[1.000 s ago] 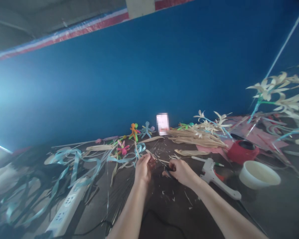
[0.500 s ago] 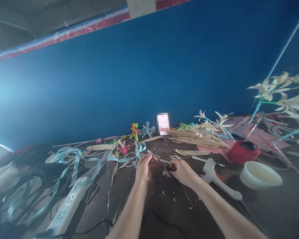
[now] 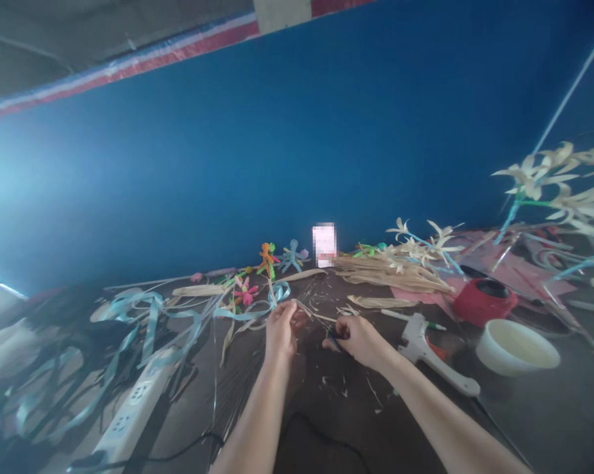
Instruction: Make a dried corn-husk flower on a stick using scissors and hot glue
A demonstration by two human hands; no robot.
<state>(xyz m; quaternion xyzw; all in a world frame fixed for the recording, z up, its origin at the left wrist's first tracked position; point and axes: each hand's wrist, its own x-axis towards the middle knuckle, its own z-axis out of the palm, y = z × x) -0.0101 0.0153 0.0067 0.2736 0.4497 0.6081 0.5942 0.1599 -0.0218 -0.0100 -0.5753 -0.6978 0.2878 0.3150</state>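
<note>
Low in the middle of the head view, my left hand [image 3: 281, 329] is closed in a pinch, fingertips together on a small pale strip of husk that is mostly hidden by the fingers. Just to its right, my right hand [image 3: 359, 339] wraps round the dark handles of a pair of scissors [image 3: 330, 327]. The thin blades point left toward the left fingertips; whether they touch the strip I cannot tell. Pale trimmings [image 3: 344, 394] are scattered on the dark tabletop [image 3: 321, 428] below the hands.
At right lie a white glue gun [image 3: 438, 359], a white bowl [image 3: 517, 347] and a red container [image 3: 485, 301]. Dried husks [image 3: 390, 273] and husk flowers [image 3: 529, 176] stand behind. At left are blue ribbon [image 3: 151, 313], a power strip [image 3: 134, 411] and small pipe-cleaner figures [image 3: 266, 260].
My left hand has shifted slightly left, a little away from the scissors. The right hand stays almost where it was, still gripping them.
</note>
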